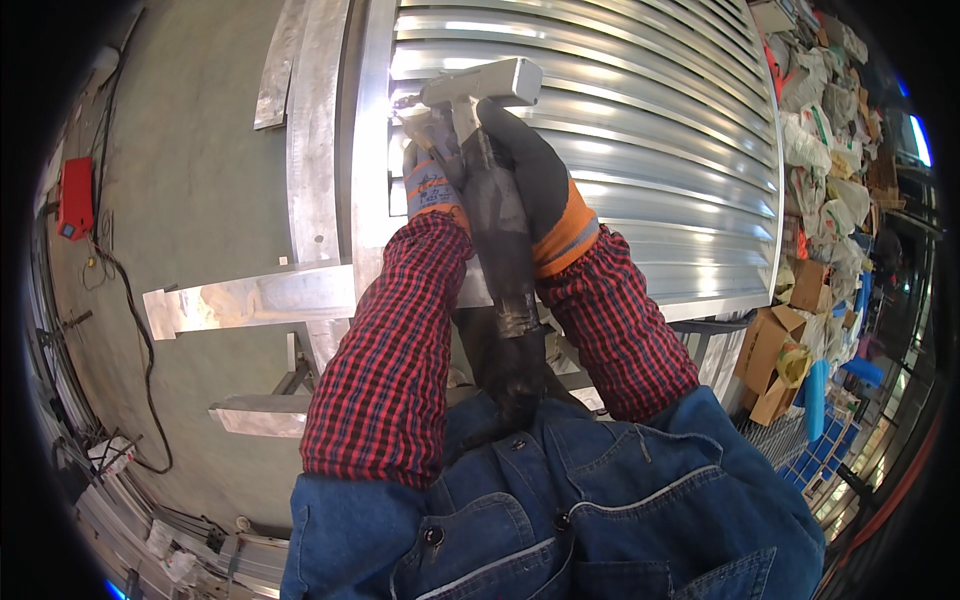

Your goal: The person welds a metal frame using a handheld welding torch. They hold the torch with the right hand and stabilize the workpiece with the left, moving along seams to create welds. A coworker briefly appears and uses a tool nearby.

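Note:
A handheld tool that looks like a welding gun (490, 84), with a pale grey T-shaped head and a narrow tip pointing left, is held over a louvred aluminium panel (680, 190). My right hand (530, 165), in a dark glove with an orange cuff, is closed around its black handle. A thick black sleeve (500, 240) runs from the handle back toward my body. My left hand (432, 170), gloved in grey with an orange cuff, is close against the gun's left side, beside the panel's frame (370, 190). Its fingers are mostly hidden and hard to make out.
Flat aluminium bars (250, 300) jut out to the left under the frame. A red box (75, 198) with a black cable (140, 310) is on the floor at far left. Bags (810, 130) and cardboard boxes (770, 360) are piled along the right.

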Demonstrator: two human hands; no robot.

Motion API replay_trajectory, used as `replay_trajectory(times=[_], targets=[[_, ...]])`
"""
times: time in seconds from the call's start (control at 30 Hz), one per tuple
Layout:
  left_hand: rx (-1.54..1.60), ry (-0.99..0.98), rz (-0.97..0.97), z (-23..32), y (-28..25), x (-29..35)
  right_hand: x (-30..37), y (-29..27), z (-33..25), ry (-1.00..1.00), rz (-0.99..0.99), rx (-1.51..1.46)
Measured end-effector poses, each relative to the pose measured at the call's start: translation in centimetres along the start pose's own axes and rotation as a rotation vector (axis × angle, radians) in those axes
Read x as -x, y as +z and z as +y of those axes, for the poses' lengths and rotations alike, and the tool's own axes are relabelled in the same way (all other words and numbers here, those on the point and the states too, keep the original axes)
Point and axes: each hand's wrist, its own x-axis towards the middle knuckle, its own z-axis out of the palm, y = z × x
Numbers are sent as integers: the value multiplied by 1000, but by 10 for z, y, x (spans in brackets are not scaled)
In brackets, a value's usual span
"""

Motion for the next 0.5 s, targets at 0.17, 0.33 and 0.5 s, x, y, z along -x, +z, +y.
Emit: replay_trajectory(times=[0.17,0.33,0.5], targets=[[-179,-195,-249,-1,-1,-20,2,-3,1,-9,44,54],[-696,215,-221,18,-18,1,13,2,-10,5,-62,10],[-716,307,-206,33,-22,10,-6,10,-22,-18,-40,-41]])
